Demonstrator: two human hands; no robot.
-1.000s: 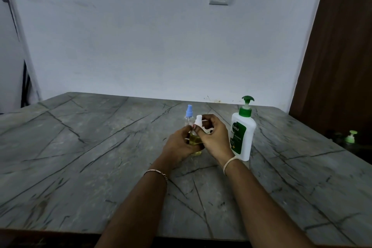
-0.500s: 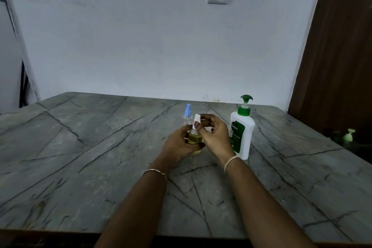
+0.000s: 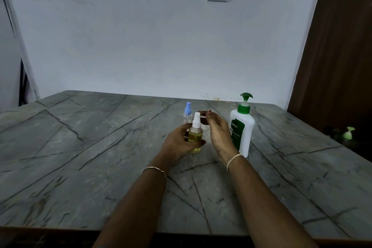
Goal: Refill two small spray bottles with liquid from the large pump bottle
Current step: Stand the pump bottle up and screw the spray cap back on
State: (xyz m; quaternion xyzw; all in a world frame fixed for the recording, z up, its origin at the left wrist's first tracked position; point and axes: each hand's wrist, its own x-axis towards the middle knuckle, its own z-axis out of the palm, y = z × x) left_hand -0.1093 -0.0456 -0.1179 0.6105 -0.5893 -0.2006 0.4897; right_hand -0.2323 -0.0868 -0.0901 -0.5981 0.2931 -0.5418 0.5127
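Head view: the main risk is a spill or a knock. The left hand (image 3: 179,143) grips the white-topped spray bottle (image 3: 195,134) round its body, holding it upright near the middle of the table (image 3: 80,167). Its base is hidden, so I cannot tell whether it rests on the surface. The bottle looks nearly full of yellow liquid, so adding more could overflow its narrow neck. The sprayer top is on, and twisting it off with a loose grip could let the bottle slip or tip.

The right hand (image 3: 219,133) is raised just beside the sprayer with its fingers curled and the thumb meeting a fingertip. It may pinch a clear cap, but I cannot tell. Its wrist is close in front of the pump bottle (image 3: 242,127), and a careless swing could topple that tall bottle.

The blue-topped spray bottle (image 3: 187,113) stands just behind the held one. It looks clear and empty, light enough to be knocked over easily. The pump bottle is white with a green label and a green pump.
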